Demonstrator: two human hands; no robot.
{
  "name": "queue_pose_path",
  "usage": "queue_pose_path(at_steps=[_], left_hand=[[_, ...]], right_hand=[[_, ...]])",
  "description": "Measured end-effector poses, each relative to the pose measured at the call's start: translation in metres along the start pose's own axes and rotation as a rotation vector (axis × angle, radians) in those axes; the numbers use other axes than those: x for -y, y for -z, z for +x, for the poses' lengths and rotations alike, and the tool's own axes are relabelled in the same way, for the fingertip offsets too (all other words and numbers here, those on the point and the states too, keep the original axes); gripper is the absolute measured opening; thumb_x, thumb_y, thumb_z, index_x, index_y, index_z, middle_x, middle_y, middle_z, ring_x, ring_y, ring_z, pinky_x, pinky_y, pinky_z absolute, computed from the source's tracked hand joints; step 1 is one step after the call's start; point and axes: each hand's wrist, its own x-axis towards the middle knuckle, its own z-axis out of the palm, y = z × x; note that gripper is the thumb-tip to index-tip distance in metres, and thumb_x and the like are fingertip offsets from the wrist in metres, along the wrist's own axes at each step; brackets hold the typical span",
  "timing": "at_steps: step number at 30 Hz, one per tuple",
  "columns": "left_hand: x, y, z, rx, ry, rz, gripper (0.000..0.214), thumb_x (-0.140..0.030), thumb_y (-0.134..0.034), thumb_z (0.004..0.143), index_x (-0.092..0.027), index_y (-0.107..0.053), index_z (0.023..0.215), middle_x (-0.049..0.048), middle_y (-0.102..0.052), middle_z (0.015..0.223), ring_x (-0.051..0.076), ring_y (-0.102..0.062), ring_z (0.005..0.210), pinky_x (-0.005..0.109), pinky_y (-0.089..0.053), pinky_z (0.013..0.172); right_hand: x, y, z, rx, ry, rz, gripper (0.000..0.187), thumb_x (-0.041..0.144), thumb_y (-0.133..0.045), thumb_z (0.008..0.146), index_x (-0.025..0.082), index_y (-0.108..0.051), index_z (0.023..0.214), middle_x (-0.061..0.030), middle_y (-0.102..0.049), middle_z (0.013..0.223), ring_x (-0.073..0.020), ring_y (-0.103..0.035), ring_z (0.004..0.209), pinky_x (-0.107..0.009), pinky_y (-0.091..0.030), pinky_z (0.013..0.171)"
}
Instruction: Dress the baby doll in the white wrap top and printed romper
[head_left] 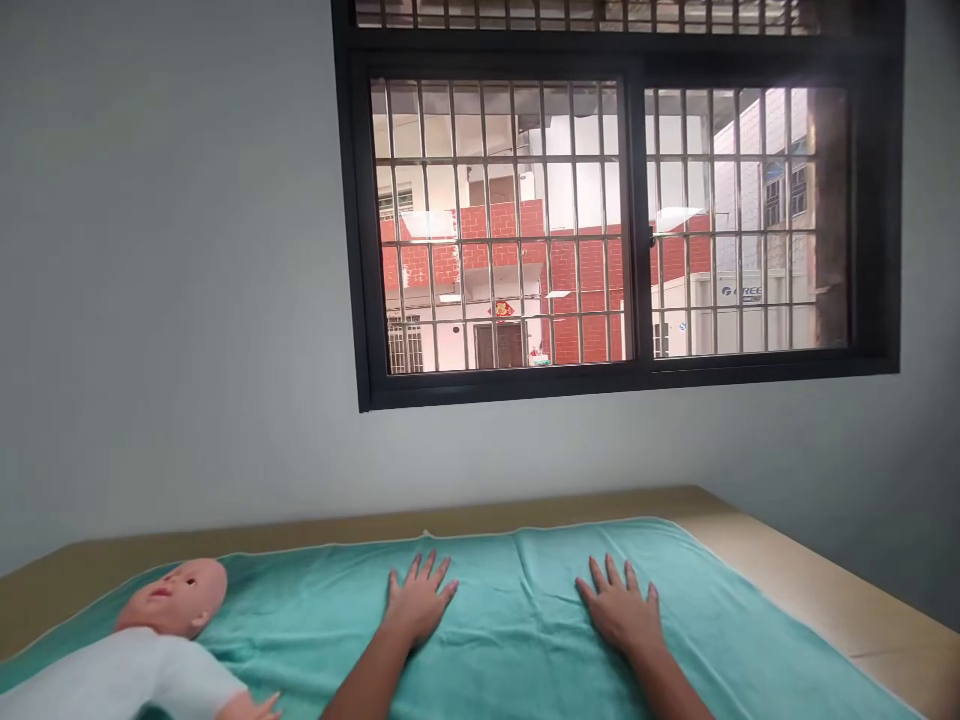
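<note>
Both grips released: left hand [418,600] and right hand [619,608] flat on teal towel [517,645], doll [135,670] off leftward.

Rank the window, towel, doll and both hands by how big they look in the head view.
1. window
2. towel
3. doll, cut off at the picture's edge
4. left hand and right hand: they look alike, so unranked

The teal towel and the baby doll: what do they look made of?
The teal towel looks like soft terry cloth: matte, slightly fuzzy, with a hemmed edge. The baby doll seems to be smooth plastic or vinyl, its head faintly glossy.
</note>
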Motion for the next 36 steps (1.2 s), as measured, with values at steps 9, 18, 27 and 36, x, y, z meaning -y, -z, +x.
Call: queue_pose_path(at_steps=[9, 18, 27, 36], left_hand=[[0.004, -0.002, 0.013, 0.003, -0.012, 0.026, 0.063, -0.060, -0.021, 0.091, -0.037, -0.030, 0.148, 0.0032, -0.024, 0.159, 0.033, -0.018, 0.146, 0.070, -0.010, 0.109], [0.007, -0.004, 0.021, -0.006, -0.010, 0.003, 0.062, -0.062, -0.022, 0.091, -0.038, -0.031, 0.147, 0.0032, -0.024, 0.159, 0.033, -0.019, 0.146, 0.071, -0.008, 0.109], [0.012, -0.005, 0.021, -0.096, -0.034, -0.076, 0.055, -0.053, -0.028, 0.094, -0.032, -0.041, 0.143, 0.0023, -0.035, 0.155, 0.029, -0.024, 0.145, 0.065, -0.014, 0.112], [0.011, -0.004, 0.021, -0.175, -0.125, -0.087, 0.050, -0.046, -0.029, 0.096, -0.028, -0.053, 0.135, 0.0014, -0.051, 0.144, 0.020, -0.036, 0.140, 0.040, -0.023, 0.117]], right_hand=[[-0.003, -0.007, 0.008, -0.030, -0.012, 0.045, 0.068, 0.063, -0.027, 0.088, 0.031, -0.034, 0.148, -0.0059, -0.023, 0.159, -0.0368, -0.011, 0.146, -0.067, -0.004, 0.110], [-0.007, -0.009, 0.020, 0.024, -0.031, 0.020, 0.070, 0.066, -0.023, 0.088, 0.032, -0.031, 0.149, -0.0057, -0.020, 0.160, -0.0370, -0.010, 0.146, -0.067, -0.005, 0.109], [-0.043, -0.003, 0.057, -0.101, -0.102, 0.004, 0.061, 0.051, -0.020, 0.095, 0.024, -0.035, 0.147, -0.0071, -0.025, 0.159, -0.0265, -0.018, 0.146, -0.054, -0.013, 0.115], [-0.077, -0.002, 0.074, -0.027, -0.104, -0.045, 0.065, 0.060, -0.024, 0.092, 0.029, -0.035, 0.148, -0.0053, -0.021, 0.160, -0.0310, -0.012, 0.147, -0.056, -0.011, 0.113]])
